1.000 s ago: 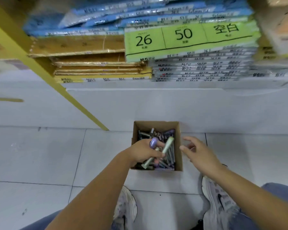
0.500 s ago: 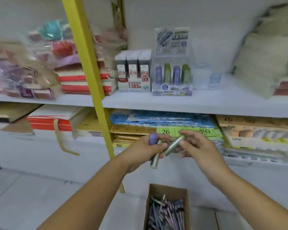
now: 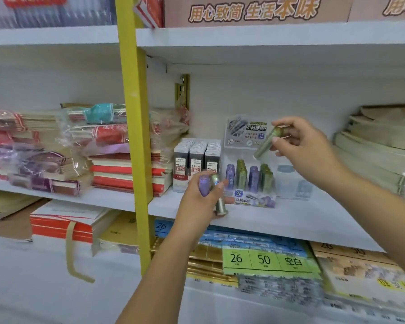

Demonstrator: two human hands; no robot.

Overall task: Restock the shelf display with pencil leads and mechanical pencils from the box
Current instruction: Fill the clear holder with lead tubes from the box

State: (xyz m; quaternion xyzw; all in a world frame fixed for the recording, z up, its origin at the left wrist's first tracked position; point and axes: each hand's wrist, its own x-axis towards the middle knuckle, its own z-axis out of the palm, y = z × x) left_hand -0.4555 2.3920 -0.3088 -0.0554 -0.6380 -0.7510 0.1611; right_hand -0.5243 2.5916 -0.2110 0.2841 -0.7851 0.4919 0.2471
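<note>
Pinching a green tube (image 3: 265,143) above the display (image 3: 250,199), the right hand (image 3: 306,148) should slot it upright into the green row (image 3: 241,175); the left hand (image 3: 197,202) grips two tubes (image 3: 204,185).

Right hand (image 3: 310,152): pinches a tilted green tube (image 3: 265,143) above the display stand (image 3: 257,200).
Left hand (image 3: 200,202): grips a purple tube (image 3: 204,185) and a second green tube (image 3: 219,199).
Display stand: purple and green tubes upright in rows, on the white shelf (image 3: 302,222), just beside the lead boxes (image 3: 195,161).

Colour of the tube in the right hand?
Head view: olive green plastic tube, pinched by the right hand.
</note>
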